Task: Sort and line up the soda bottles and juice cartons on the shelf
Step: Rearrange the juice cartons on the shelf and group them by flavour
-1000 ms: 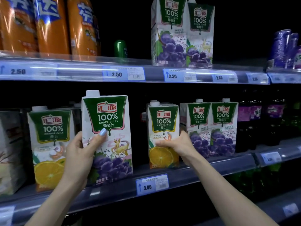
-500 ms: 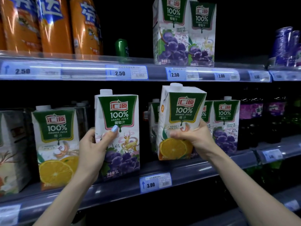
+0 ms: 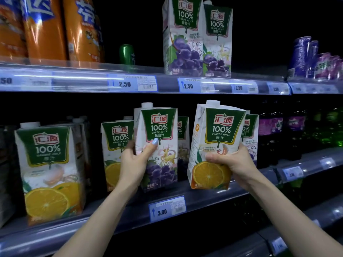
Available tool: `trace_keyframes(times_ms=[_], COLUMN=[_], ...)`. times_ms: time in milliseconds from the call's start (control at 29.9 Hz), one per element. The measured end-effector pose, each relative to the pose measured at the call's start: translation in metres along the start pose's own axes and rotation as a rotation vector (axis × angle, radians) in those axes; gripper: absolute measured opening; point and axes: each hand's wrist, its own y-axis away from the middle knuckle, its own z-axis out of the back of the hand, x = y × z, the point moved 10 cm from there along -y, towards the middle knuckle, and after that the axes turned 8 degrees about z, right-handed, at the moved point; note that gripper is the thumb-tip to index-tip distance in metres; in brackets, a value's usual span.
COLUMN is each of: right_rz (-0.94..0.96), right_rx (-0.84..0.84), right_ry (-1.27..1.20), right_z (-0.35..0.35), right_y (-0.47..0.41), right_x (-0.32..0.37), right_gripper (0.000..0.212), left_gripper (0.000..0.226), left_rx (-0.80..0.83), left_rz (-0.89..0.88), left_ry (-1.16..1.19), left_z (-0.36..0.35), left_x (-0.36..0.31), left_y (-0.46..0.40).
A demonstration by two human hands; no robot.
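My left hand (image 3: 134, 162) grips a grape juice carton (image 3: 160, 145) at its left side, held in front of the middle shelf (image 3: 204, 198). My right hand (image 3: 234, 163) holds an orange juice carton (image 3: 213, 145), tilted and lifted off the shelf. Behind them stand an orange juice carton (image 3: 116, 145), partly hidden, and grape juice cartons (image 3: 251, 138) at the right, mostly covered. A large orange juice carton (image 3: 49, 169) stands at the left front.
On the upper shelf (image 3: 92, 82) stand orange soda bottles (image 3: 81, 28), a green can (image 3: 127, 53), two grape juice cartons (image 3: 196, 38) and purple cans (image 3: 304, 56). Dark soda bottles (image 3: 278, 130) fill the middle shelf's right side. Price tags line the shelf edges.
My right hand has lifted the orange juice carton off the shelf and brought it forward. My left hand has carried the grape juice carton to the right, toward the centre.
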Motion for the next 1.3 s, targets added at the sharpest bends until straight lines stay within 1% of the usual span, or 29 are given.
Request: trace_keyframes(times_ms=[67,134,200,401,434,501,534,601,668,735,768,801,835,902,935,968,1035,1069,1135,1169,1202,1235,1302], right_rz=[0.001,0.003,0.01,0.001,-0.003,-0.008,-0.011,-0.012,-0.006,-0.001,0.0,0.0,-0.002,-0.016,-0.023,-0.025,-0.023,-0.025,-0.04,-0.048,-0.055,-0.059,-0.067], right_rx=[-0.006,-0.012,-0.014,-0.029,-0.032,-0.028,-0.025,-0.018,-0.007,0.005,0.011,0.015,0.017,0.029,0.032,0.034,0.037,0.043,0.055,0.058,0.063,0.07,0.083], right_ry=[0.015,0.035,0.039,0.019,0.018,0.019,0.019,0.022,0.025,0.027,0.025,0.019,0.008,-0.02,-0.032,-0.045,-0.075,-0.09,-0.104,-0.107,-0.112,-0.115,-0.119], right_z=[0.007,0.014,0.019,0.027,0.027,0.027,0.026,0.024,0.021,0.018,0.016,0.014,0.013,0.006,0.002,-0.002,-0.009,-0.012,-0.019,-0.022,-0.026,-0.03,-0.04], right_y=[0.0,0.0,0.001,0.004,0.004,0.003,0.003,0.002,0.002,0.001,0.001,0.001,0.0,-0.001,-0.001,-0.001,-0.001,-0.001,0.0,0.001,0.001,0.001,0.001], right_x=[0.001,0.002,0.005,0.002,0.002,0.0,0.0,0.0,0.001,0.003,0.003,0.003,0.003,0.001,0.001,0.001,0.002,0.003,0.002,0.001,0.0,0.0,0.001], right_gripper=[0.114,0.117,0.114,0.116,0.117,0.118,0.117,0.117,0.117,0.116,0.115,0.114,0.112,0.106,0.101,0.098,0.093,0.091,0.093,0.095,0.096,0.097,0.099], left_gripper=[0.028,0.025,0.032,0.067,0.066,0.055,0.054,0.072,0.08,0.098,0.102,0.099,0.087,0.048,0.036,0.034,0.045,0.047,0.034,0.032,0.036,0.046,0.06], left_rx=[-0.011,-0.004,0.022,0.033,0.043,0.058,0.064,0.076,0.076,0.05,0.055,0.066,0.08,0.092,0.094,0.095,0.096,0.1,0.097,0.089,0.077,0.065,0.043], left_rz=[-0.011,-0.009,0.007,0.027,0.036,0.055,0.063,0.078,0.091,0.123,0.131,0.132,0.127,0.11,0.09,0.073,0.069,0.082,0.099,0.116,0.135,0.163,0.2], left_ry=[-0.05,-0.061,-0.064,-0.051,-0.049,-0.05,-0.061,-0.071,-0.055,-0.032,-0.029,-0.039,-0.044,-0.073,-0.095,-0.121,-0.167,-0.182,-0.207,-0.204,-0.206,-0.207,-0.158], left_z=[-0.01,-0.019,-0.026,-0.038,-0.041,-0.045,-0.047,-0.054,-0.058,-0.058,-0.059,-0.06,-0.062,-0.062,-0.063,-0.063,-0.061,-0.061,-0.055,-0.052,-0.045,-0.036,-0.014], left_x=[0.005,0.011,0.017,0.022,0.025,0.033,0.036,0.04,0.044,0.049,0.052,0.052,0.05,0.051,0.048,0.047,0.048,0.048,0.044,0.043,0.045,0.045,0.045], left_y=[-0.005,-0.009,-0.011,-0.016,-0.017,-0.021,-0.022,-0.02,-0.018,-0.018,-0.019,-0.019,-0.018,-0.019,-0.019,-0.02,-0.023,-0.023,-0.021,-0.019,-0.017,-0.013,-0.003])
